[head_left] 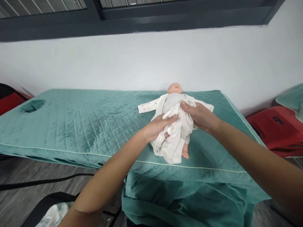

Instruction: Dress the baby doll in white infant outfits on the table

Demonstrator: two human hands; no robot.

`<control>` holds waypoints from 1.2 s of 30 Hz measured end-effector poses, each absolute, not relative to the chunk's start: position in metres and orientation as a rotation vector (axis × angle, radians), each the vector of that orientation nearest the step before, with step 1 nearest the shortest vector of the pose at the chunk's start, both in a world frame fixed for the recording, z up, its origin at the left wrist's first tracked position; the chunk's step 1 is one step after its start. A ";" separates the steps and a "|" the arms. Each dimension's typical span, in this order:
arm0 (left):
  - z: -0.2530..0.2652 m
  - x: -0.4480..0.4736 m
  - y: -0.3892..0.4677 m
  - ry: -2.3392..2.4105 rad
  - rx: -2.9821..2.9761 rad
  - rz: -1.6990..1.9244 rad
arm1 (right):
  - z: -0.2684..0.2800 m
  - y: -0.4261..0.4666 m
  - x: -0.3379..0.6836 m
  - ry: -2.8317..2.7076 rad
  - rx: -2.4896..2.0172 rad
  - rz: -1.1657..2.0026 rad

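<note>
A baby doll [174, 88] lies on its back on the green quilted bed cover [82, 126], its head towards the wall. Over it is a white printed baby garment [174, 149], with sleeves spread to both sides and a grey layer showing on the doll's chest. My left hand [157, 126] grips a bunched fold of the garment on the left, above the doll's legs. On the other side, my right hand [202, 116] pinches the cloth near the doll's middle. One bare foot sticks out below the hem; much of the legs is hidden under the fabric.
A white wall [118, 63] runs behind the bed, below a dark window frame [165, 19]. The bed has a face hole [32, 106] at its left end. Red plastic chairs [279, 129] stand at right. Patterned cloth [55, 214] lies on a dark seat at lower left.
</note>
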State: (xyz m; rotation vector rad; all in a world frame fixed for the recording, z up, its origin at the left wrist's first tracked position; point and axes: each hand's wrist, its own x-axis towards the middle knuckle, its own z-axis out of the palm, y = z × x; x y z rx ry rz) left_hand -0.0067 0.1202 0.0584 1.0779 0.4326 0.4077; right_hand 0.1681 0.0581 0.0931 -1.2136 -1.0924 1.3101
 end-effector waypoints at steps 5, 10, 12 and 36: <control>0.047 -0.011 0.112 0.391 1.033 0.382 | 0.098 0.055 0.166 -1.038 -1.185 1.369; 0.052 -0.004 0.127 0.467 0.950 0.688 | 0.102 0.050 0.175 -1.440 -1.334 1.441; 0.054 0.000 0.131 0.455 0.940 0.702 | 0.104 0.049 0.175 -1.596 -1.399 1.478; 0.031 0.006 0.112 0.551 0.906 0.279 | 0.054 0.020 0.187 -0.932 -1.293 1.512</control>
